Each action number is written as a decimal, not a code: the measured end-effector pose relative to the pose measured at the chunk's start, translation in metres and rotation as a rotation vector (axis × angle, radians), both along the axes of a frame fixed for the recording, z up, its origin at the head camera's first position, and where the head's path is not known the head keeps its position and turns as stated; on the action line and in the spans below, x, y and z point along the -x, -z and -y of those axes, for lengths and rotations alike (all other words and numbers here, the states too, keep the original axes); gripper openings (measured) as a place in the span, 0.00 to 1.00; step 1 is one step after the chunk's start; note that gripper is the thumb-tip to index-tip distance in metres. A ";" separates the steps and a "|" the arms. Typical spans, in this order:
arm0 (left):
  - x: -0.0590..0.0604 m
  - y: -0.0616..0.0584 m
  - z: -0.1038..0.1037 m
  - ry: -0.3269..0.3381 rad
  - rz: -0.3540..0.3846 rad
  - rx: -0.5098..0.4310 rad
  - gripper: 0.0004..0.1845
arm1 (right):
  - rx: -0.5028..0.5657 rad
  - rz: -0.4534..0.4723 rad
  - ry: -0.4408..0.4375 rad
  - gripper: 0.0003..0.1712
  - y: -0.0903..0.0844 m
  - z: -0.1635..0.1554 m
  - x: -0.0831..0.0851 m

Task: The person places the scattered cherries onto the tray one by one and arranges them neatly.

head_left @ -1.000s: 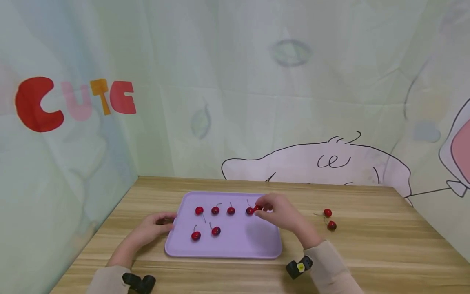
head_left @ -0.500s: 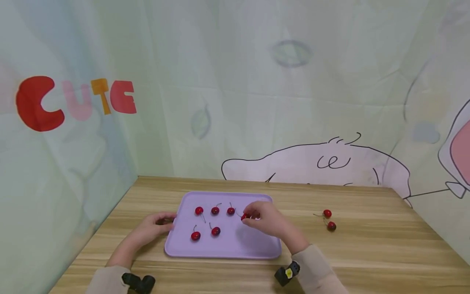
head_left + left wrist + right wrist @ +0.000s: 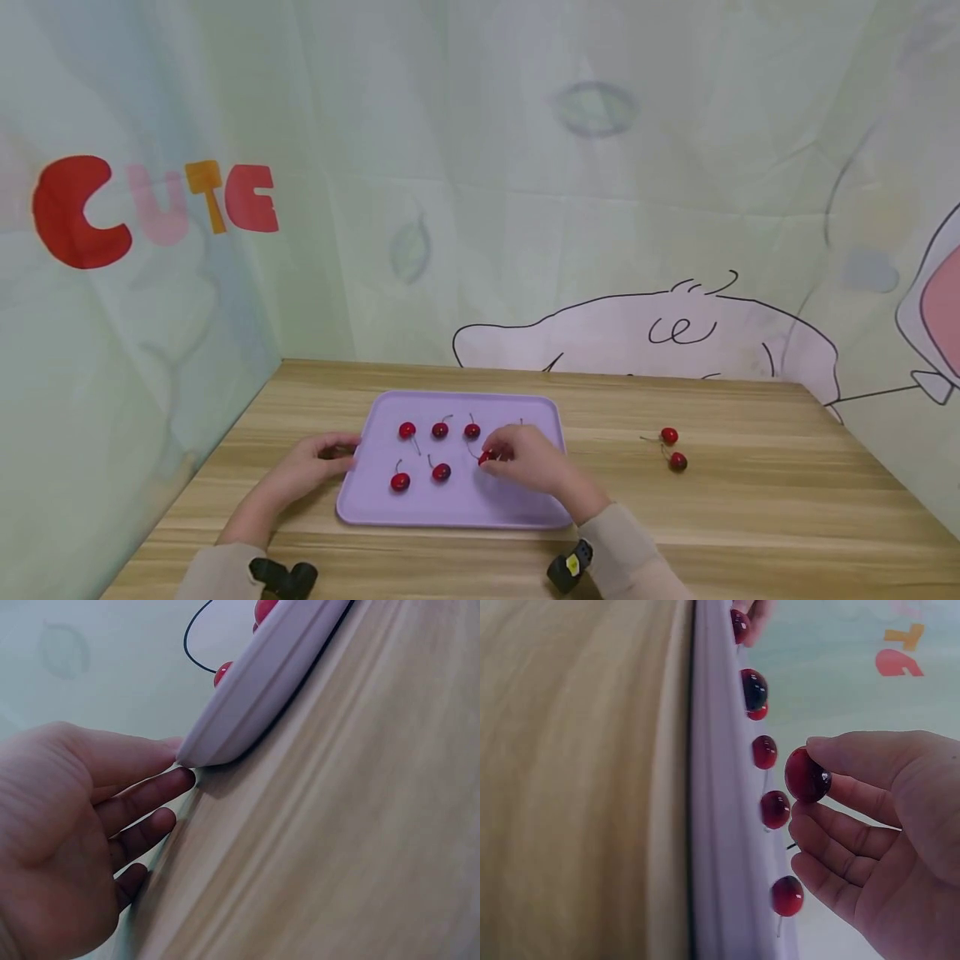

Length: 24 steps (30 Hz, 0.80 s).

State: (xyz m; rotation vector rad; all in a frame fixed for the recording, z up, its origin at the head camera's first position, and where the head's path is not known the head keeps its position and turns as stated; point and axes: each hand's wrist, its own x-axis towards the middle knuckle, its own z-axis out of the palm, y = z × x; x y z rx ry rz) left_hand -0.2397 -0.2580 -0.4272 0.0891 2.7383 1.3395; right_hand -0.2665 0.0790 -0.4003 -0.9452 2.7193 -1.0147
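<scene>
A lilac tray (image 3: 457,517) lies on the wooden table, with several red cherries spread over it, such as one cherry (image 3: 401,482) in the front left. At the tray's left edge, my left hand (image 3: 311,458) has its thumb and forefinger at the rim, the other fingers loosely bent in the left wrist view. My right hand (image 3: 525,458) pinches a dark red cherry (image 3: 808,775) between thumb and fingertips, over the tray's middle, right of the front-row cherry (image 3: 441,472). A stem (image 3: 522,422) shows behind this hand; its cherry is hidden.
Two cherries, a far one (image 3: 669,435) and a nearer one (image 3: 678,462), lie on the table (image 3: 765,500) to the tray's right. A printed cloth (image 3: 480,208) hangs behind the table. Both wrists carry small black cameras.
My right hand has carried its cherry left and toward the front of the tray, away from the back-row cherry on the right. My left hand and the tray have stayed put.
</scene>
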 end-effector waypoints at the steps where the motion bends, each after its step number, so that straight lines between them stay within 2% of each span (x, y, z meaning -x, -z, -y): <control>1: 0.000 0.000 0.000 0.002 -0.003 0.001 0.23 | 0.002 0.011 0.000 0.07 0.002 0.001 0.000; 13: 0.001 0.002 0.001 0.014 -0.019 -0.005 0.22 | -0.008 0.058 0.016 0.07 0.009 0.004 0.001; 24: 0.000 0.001 0.001 0.022 -0.011 -0.031 0.23 | -0.024 0.050 0.018 0.06 0.015 0.005 0.005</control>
